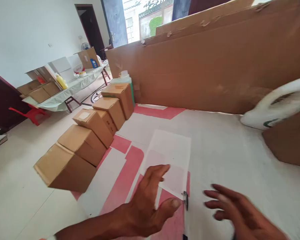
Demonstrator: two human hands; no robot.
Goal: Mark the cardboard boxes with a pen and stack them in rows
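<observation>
My left hand [146, 203] hovers open over the near end of a stack of white paper sheets [171, 156] held by a black binder clip [185, 200]. Its fingers reach onto the lowest sheet. My right hand [236, 211] is open just right of the clip, fingers spread and pointing left, holding nothing. The sheets lie on a white and red table covering [222, 150].
A row of several closed cardboard boxes [90, 136] lines the table's left edge. A tall cardboard sheet [215, 66] stands along the back. A white plastic bag [277, 103] lies at the right. A far table [62, 90] carries boxes and bottles.
</observation>
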